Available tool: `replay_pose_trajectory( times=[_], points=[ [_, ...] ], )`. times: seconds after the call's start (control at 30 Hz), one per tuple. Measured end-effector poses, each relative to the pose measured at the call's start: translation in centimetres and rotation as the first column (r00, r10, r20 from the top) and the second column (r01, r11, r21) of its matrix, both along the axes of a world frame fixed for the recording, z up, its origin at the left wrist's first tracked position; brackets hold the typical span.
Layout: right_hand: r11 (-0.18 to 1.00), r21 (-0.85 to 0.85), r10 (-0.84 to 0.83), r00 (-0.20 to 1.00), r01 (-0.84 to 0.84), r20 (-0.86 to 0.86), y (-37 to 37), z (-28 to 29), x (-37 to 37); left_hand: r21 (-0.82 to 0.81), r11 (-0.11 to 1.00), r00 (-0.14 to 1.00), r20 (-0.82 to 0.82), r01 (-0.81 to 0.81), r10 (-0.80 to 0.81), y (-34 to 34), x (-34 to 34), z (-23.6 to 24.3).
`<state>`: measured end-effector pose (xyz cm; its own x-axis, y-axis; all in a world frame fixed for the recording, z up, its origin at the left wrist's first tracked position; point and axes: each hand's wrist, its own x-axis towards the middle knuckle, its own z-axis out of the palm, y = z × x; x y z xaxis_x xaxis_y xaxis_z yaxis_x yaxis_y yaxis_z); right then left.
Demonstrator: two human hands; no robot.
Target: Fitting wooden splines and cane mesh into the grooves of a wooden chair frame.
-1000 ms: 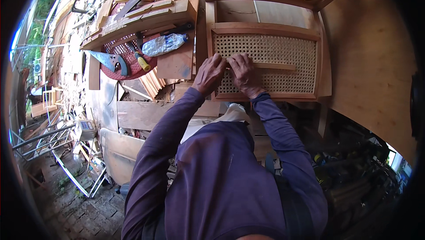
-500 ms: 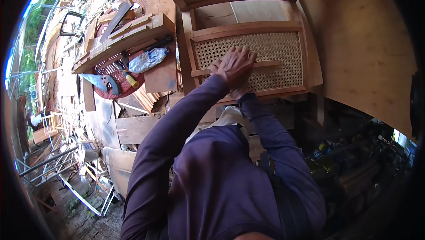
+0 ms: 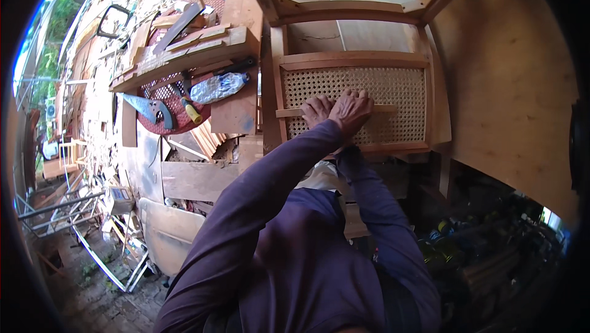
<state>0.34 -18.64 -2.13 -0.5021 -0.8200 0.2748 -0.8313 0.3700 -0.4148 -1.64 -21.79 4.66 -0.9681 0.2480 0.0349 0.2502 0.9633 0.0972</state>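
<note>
A cane-webbed panel in a wooden frame (image 3: pixel 354 59) lies before me, with a narrow wooden slat (image 3: pixel 384 108) across it, its left end over the frame's left side. My left hand (image 3: pixel 351 110) crosses over to the right of my right hand, its fingers bent and pressed onto the slat. My right hand (image 3: pixel 316 109) is partly hidden beneath it, knuckles raised, fingers closed over the slat. Both wrists cross at the panel's lower edge.
Chair-like framing (image 3: pixel 347 8) stands beyond the panel, and a large plywood sheet (image 3: pixel 498 87) is at right. On the left, a red perforated round surface (image 3: pixel 166 125) holds offcuts (image 3: pixel 196 47), a blue-grey saw (image 3: pixel 147 107), a yellow-handled tool (image 3: pixel 192 110) and a crumpled bottle (image 3: pixel 216 87).
My left hand has moved right from beside my right hand to cross over it, staying on the slat. The whole view has shifted slightly as my head moved.
</note>
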Motion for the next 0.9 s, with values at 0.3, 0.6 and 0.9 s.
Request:
replay_pose_trajectory(
  times=[0.3, 0.6, 0.9],
  points=[
    [0.991, -0.133, -0.018, 1.000, 0.016, -0.016, 1.3, 3.7, -0.2, 0.653, 0.596, 0.768, -0.034, -0.467, 0.639, -9.7, 11.8, 9.2],
    [0.984, -0.181, -0.003, 1.000, -0.002, -0.028, 0.5, 4.2, -0.4, 0.789, 0.419, 0.726, 0.051, -0.450, 0.685, -11.1, 18.0, 4.5],
    [0.980, -0.199, -0.009, 1.000, 0.005, -0.021, 0.7, 3.6, -0.3, 0.766, 0.519, 0.771, -0.049, -0.379, 0.635, -9.0, 16.6, 2.4]
  ],
)
